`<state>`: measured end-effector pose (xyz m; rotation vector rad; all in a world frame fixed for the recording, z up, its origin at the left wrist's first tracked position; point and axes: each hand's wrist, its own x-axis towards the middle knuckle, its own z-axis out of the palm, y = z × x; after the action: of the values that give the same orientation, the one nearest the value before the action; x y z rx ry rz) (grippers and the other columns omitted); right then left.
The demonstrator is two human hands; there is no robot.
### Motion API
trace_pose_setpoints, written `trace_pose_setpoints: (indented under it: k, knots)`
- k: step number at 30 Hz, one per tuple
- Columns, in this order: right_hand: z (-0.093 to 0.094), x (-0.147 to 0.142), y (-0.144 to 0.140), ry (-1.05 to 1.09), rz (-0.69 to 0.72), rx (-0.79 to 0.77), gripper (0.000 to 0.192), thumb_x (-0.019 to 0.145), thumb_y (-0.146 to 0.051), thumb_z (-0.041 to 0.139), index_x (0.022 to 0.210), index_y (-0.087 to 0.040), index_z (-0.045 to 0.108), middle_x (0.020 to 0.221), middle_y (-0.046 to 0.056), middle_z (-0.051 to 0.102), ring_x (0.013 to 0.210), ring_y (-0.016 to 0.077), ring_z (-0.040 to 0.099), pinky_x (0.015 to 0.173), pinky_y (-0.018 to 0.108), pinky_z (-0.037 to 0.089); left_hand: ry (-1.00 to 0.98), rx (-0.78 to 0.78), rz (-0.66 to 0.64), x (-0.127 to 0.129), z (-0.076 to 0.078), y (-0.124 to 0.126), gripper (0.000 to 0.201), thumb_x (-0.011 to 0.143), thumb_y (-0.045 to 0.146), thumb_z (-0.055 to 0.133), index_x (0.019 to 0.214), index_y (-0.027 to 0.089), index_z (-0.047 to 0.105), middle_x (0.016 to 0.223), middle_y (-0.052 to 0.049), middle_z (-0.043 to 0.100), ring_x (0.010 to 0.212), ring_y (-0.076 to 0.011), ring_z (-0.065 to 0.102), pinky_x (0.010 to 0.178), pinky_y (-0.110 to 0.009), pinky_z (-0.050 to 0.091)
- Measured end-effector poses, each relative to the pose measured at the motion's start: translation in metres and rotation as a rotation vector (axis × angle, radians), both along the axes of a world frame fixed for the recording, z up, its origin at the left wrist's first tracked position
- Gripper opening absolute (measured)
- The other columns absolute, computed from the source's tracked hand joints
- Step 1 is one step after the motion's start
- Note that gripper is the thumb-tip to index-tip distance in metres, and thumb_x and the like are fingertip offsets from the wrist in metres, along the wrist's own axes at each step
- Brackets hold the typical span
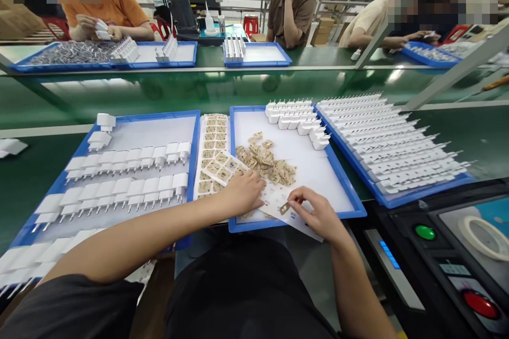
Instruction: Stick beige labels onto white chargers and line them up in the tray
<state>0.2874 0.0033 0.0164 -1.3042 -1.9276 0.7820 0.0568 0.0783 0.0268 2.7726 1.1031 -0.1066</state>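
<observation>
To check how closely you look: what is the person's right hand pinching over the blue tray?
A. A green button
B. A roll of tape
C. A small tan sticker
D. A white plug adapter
C: the right hand pinches a small tan sticker between thumb and finger, above the backing sheet on the blue tray.

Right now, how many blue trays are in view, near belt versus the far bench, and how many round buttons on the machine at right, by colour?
Blue trays on the near belt: 3 (left, middle, right)
Blue trays on the far bench: 4 ()
Green button: 1
Red button: 1
Total: 9
</observation>
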Motion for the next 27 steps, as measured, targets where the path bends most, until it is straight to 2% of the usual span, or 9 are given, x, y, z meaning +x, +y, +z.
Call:
trace_pose_setpoints:
  k: [3, 6, 10, 13, 16, 20, 24, 26, 27]
  knots:
    - [-0.010, -0.003, -0.003, -0.010, -0.051, -0.031, 0.017, 0.100, -0.033, 0.052, 0.093, -0.022, 0.063, 0.087, 0.004, 0.069, 0.078, 0.0186, 0.064, 0.075, 0.032, 0.054, -0.136, 0.005, 0.138, 0.023, 0.014, 0.042, 0.031, 0.086, 0.040, 0.071, 0.107, 0.018, 0.068, 0.112, -0.013, 0.068, 0.111, -0.0314, 0.062, 0.092, -0.040, 0.050]
    - [-0.017, -0.004, -0.001, 0.044, -0.100, -0.003, 0.020, 0.100, -0.037, 0.052, 0.092, -0.022, 0.063, 0.087, 0.005, 0.070, 0.079, 0.0195, 0.066, 0.074, 0.033, 0.055, -0.239, 0.089, 0.310, 0.049, 0.020, 0.102, 0.036, 0.092, 0.034, 0.064, 0.123, 0.016, 0.059, 0.125, -0.017, 0.061, 0.121, -0.0326, 0.055, 0.097, -0.042, 0.047]
    - [-0.018, -0.002, 0.000, 0.056, -0.110, -0.001, 0.021, 0.100, -0.037, 0.052, 0.092, -0.022, 0.063, 0.087, 0.005, 0.071, 0.079, 0.0193, 0.066, 0.074, 0.032, 0.055, -0.354, 0.127, 0.486, 0.075, 0.012, 0.167, 0.059, 0.090, 0.034, 0.069, 0.141, 0.015, 0.046, 0.141, -0.021, 0.049, 0.131, -0.0354, 0.047, 0.100, -0.043, 0.046]
    - [-0.017, -0.003, -0.002, 0.025, -0.107, 0.009, 0.018, 0.101, -0.033, 0.051, 0.092, -0.022, 0.063, 0.087, 0.005, 0.070, 0.076, 0.0181, 0.064, 0.072, 0.030, 0.054, -0.426, 0.142, 0.524, 0.087, 0.003, 0.188, 0.057, 0.087, 0.028, 0.072, 0.138, 0.016, 0.049, 0.152, -0.023, 0.038, 0.137, -0.0385, 0.041, 0.104, -0.046, 0.043]
    - [-0.019, -0.005, -0.003, 0.015, -0.105, 0.065, 0.017, 0.101, -0.030, 0.051, 0.091, -0.022, 0.062, 0.089, 0.005, 0.068, 0.077, 0.0177, 0.063, 0.071, 0.029, 0.053, -0.488, 0.159, 0.499, 0.093, -0.002, 0.192, 0.043, 0.085, 0.012, 0.068, 0.126, 0.014, 0.055, 0.152, -0.022, 0.039, 0.139, -0.0377, 0.038, 0.108, -0.047, 0.038]
    - [-0.023, -0.005, -0.002, -0.009, -0.126, 0.143, 0.016, 0.102, -0.029, 0.048, 0.091, -0.023, 0.059, 0.089, 0.005, 0.067, 0.078, 0.0181, 0.066, 0.070, 0.029, 0.054, -0.561, 0.104, 0.422, 0.086, 0.006, 0.188, 0.034, 0.083, 0.002, 0.062, 0.114, 0.015, 0.057, 0.125, -0.017, 0.061, 0.122, -0.0304, 0.054, 0.100, -0.042, 0.044]
    - [-0.025, -0.006, 0.003, -0.151, -0.141, 0.091, 0.013, 0.104, -0.029, 0.043, 0.101, -0.024, 0.055, 0.092, 0.003, 0.072, 0.076, 0.0187, 0.073, 0.068, 0.030, 0.057, -0.660, 0.029, 0.393, 0.048, 0.038, 0.162, 0.048, 0.082, 0.013, 0.071, 0.126, 0.016, 0.051, 0.117, -0.011, 0.064, 0.092, -0.0207, 0.066, 0.083, -0.033, 0.053]
    - [-0.023, -0.007, 0.006, -0.207, -0.147, 0.085, 0.013, 0.104, -0.030, 0.041, 0.106, -0.025, 0.053, 0.099, 0.004, 0.074, 0.079, 0.0199, 0.076, 0.066, 0.031, 0.057, -0.743, -0.029, 0.380, 0.015, 0.057, 0.131, 0.058, 0.081, 0.023, 0.075, 0.133, 0.021, 0.048, 0.119, -0.009, 0.063, 0.088, -0.0180, 0.067, 0.078, -0.031, 0.055]
    - [-0.020, -0.006, 0.008, -0.222, -0.156, 0.097, 0.013, 0.104, -0.030, 0.041, 0.107, -0.025, 0.053, 0.103, 0.005, 0.074, 0.080, 0.0205, 0.076, 0.065, 0.031, 0.058, -0.853, -0.118, 0.352, -0.004, 0.066, 0.111, 0.057, 0.081, 0.026, 0.076, 0.132, 0.022, 0.051, 0.121, -0.008, 0.063, 0.093, -0.0193, 0.068, 0.078, -0.031, 0.056]
